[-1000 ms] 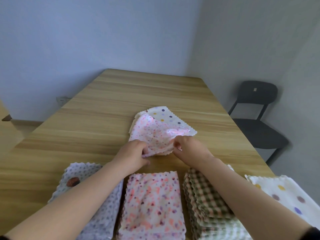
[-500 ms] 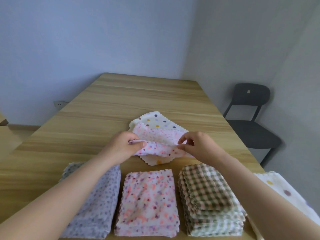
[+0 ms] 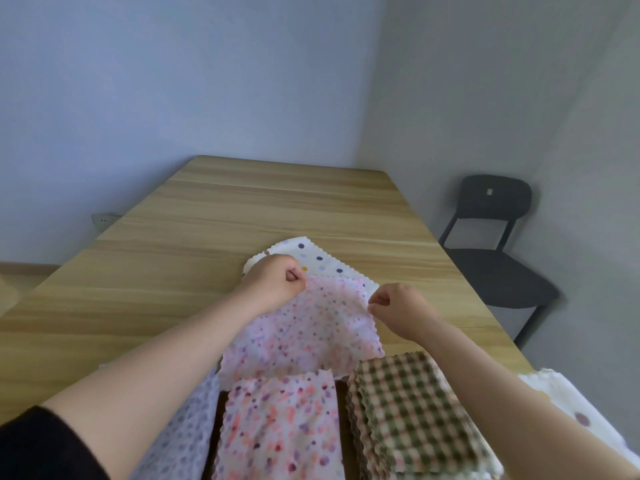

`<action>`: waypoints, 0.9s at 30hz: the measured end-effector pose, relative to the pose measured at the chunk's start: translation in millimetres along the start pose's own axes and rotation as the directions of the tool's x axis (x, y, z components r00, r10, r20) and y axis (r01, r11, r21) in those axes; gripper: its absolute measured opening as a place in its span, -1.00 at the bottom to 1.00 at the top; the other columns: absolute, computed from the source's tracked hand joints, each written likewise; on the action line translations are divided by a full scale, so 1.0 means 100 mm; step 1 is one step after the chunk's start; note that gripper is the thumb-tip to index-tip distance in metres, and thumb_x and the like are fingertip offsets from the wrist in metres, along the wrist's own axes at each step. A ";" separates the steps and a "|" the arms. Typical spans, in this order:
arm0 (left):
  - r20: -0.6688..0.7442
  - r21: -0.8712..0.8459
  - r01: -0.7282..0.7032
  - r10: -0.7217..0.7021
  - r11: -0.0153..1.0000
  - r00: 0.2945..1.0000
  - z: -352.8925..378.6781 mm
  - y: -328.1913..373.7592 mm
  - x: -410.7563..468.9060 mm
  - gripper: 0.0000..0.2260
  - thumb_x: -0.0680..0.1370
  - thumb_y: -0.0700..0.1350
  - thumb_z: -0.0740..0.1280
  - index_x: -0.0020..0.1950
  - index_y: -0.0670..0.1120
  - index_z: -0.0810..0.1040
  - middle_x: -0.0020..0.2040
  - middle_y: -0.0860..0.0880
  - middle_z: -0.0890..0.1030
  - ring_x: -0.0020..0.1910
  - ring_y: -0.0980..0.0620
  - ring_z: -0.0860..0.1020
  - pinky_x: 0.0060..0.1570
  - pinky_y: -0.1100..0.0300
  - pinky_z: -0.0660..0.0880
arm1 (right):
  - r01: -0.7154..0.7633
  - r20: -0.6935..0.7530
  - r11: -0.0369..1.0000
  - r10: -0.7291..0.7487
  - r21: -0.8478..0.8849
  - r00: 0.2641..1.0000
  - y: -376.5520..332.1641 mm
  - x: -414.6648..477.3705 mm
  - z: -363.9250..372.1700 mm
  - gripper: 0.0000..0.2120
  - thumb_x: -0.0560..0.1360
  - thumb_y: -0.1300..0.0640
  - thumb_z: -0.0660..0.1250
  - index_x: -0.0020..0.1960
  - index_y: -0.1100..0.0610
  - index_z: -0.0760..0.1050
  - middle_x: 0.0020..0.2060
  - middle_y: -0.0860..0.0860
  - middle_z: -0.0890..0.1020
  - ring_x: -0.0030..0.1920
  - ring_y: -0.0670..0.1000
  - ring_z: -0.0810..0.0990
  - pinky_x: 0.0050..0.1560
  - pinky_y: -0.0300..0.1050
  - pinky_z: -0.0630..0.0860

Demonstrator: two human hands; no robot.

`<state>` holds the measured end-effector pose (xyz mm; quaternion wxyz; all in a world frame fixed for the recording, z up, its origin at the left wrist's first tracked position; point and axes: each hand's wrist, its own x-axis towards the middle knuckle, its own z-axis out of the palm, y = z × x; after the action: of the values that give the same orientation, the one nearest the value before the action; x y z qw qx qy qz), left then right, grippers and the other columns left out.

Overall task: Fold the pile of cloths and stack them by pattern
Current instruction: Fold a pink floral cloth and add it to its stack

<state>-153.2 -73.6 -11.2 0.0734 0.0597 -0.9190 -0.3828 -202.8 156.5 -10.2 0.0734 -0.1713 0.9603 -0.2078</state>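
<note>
Left hand (image 3: 273,282) curled into a fist, thumb and fingers pinching the far left corner of the pink cloth (image 3: 304,330); fingertips tucked under, so the pinch itself is hard to make out. Right hand (image 3: 398,310) also curled, pinching the far right corner, which is mostly hidden inside the grip. Pink cloth spread between and nearer than both hands, thin and soft, white ground with small pink and purple speckles, zigzag edges, a few slack wrinkles. Its near edge overlaps the pink stack (image 3: 280,431), same pattern, folded square, cut off by the frame bottom. Just beyond the left hand, a dotted cloth (image 3: 318,258) lies under the pink cloth: white, larger purple and orange dots, pinked edge, only its far part showing. Nearer than the right hand, the check stack (image 3: 412,417): many folded layers in green, brown and cream plaid, edges slightly blurred. Under the left forearm, the lilac stack (image 3: 180,441), largely covered, pattern faint. Right of the right forearm, a spotted cloth (image 3: 568,407) is cut off at the frame edge; cannot tell whether it is folded. All sit on a wood-grain table (image 3: 242,209), matte. Dark sleeve (image 3: 45,445) at the lower left corner. Black chair (image 3: 495,237) well right of the hands; wall socket (image 3: 104,220) far left, blurred.
</note>
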 end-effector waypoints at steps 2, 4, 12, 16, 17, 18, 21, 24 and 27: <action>-0.011 0.044 -0.005 0.006 0.999 1.000 0.08 0.03 0.16 -0.96 0.51 -0.11 0.37 -0.11 0.01 0.61 -0.15 0.13 0.63 -0.23 0.24 0.54 -0.09 0.40 0.45 | -0.019 0.006 1.000 0.019 -0.007 1.000 0.02 0.14 -0.02 -0.75 0.57 0.14 0.24 0.19 0.17 0.55 0.08 0.04 0.62 -0.01 0.03 0.58 -0.04 -0.12 0.52; -0.013 0.129 -0.006 0.008 0.992 1.000 0.15 0.05 0.31 -0.88 0.54 -0.10 0.36 0.06 -0.05 0.60 -0.03 0.10 0.59 -0.17 0.25 0.51 -0.26 0.56 0.32 | -0.047 0.008 0.999 0.047 -0.017 0.999 0.04 0.30 -0.01 -0.71 0.57 0.13 0.24 0.26 0.16 0.51 0.12 0.06 0.61 0.04 0.04 0.57 -0.01 -0.11 0.52; -0.039 0.351 0.092 -0.083 0.932 0.996 0.11 -0.29 0.63 -0.63 0.54 -0.09 0.37 0.33 -0.11 0.46 0.34 -0.06 0.46 0.29 -0.04 0.47 0.24 0.17 0.38 | -0.055 -0.018 0.998 0.055 -0.010 0.998 0.02 0.79 0.14 -0.58 0.53 0.15 0.25 0.39 0.11 0.39 0.16 0.10 0.57 0.12 0.10 0.54 -0.11 -0.18 0.40; -0.003 0.421 0.132 -0.144 0.898 0.990 0.03 -0.41 0.67 -0.63 0.49 -0.01 0.43 0.25 -0.10 0.52 0.26 0.00 0.54 0.24 -0.03 0.48 0.16 0.18 0.42 | -0.035 0.023 0.998 0.036 -0.043 0.999 -0.02 0.89 0.19 -0.74 0.51 0.03 0.31 0.14 0.13 0.51 0.04 0.05 0.56 -0.07 0.04 0.50 -0.20 -0.18 0.39; -0.012 0.431 0.150 -0.160 0.890 0.987 0.02 -0.43 0.68 -0.63 0.47 0.04 0.45 0.21 -0.09 0.54 0.22 -0.01 0.55 0.22 -0.04 0.49 0.14 0.16 0.43 | -0.037 0.021 0.998 0.039 -0.049 0.999 -0.02 0.90 0.20 -0.80 0.51 0.01 0.31 0.01 0.14 0.51 -0.06 0.03 0.55 -0.13 0.03 0.48 -0.27 -0.18 0.37; -0.023 0.445 0.164 -0.172 0.880 0.985 0.01 -0.45 0.68 -0.63 0.46 0.07 0.46 0.17 -0.08 0.56 0.18 -0.01 0.56 0.19 -0.05 0.50 0.12 0.15 0.44 | -0.039 0.010 0.998 0.039 -0.056 0.999 -0.03 0.90 0.20 -0.84 0.50 0.03 0.30 -0.14 0.13 0.47 -0.19 0.01 0.51 -0.21 0.01 0.45 -0.35 -0.18 0.32; -0.040 0.475 0.186 -0.189 0.860 0.981 -0.04 -0.44 0.65 -0.69 0.42 0.11 0.48 0.01 -0.09 0.61 0.06 -0.01 0.59 0.10 -0.06 0.54 0.01 0.16 0.48 | -0.038 -0.047 0.999 0.036 -0.039 0.998 -0.05 0.87 0.19 -0.76 0.48 0.15 0.25 -0.32 0.12 0.27 -0.40 -0.03 0.35 -0.40 -0.03 0.28 -0.46 -0.18 0.18; -0.017 0.441 0.213 -0.229 0.872 0.973 -0.13 -0.39 0.58 -0.76 0.46 0.00 0.46 -0.02 -0.13 0.57 -0.01 -0.07 0.56 -0.11 -0.05 0.53 -0.19 0.21 0.39 | -0.019 -0.122 0.990 0.036 0.141 0.992 -0.06 0.75 0.08 -0.79 0.47 0.17 0.27 -0.31 0.13 0.32 -0.43 -0.03 0.38 -0.43 -0.04 0.30 -0.45 -0.19 0.19; -0.037 0.314 0.240 -0.241 0.918 0.970 -0.25 -0.37 0.47 -0.86 0.48 -0.04 0.42 -0.16 -0.09 0.56 -0.24 -0.02 0.55 -0.26 -0.03 0.49 -0.34 0.22 0.31 | 0.015 -0.211 0.944 0.058 0.329 0.976 -0.07 0.55 -0.12 -0.86 0.48 0.17 0.33 -0.25 0.14 0.48 -0.42 -0.05 0.50 -0.44 -0.09 0.39 -0.49 -0.29 0.27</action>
<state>-193.3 -124.8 -16.5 0.0142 0.1824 -0.9542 -0.2366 -255.0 135.3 -0.2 -0.0022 -0.1222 0.9161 -0.3818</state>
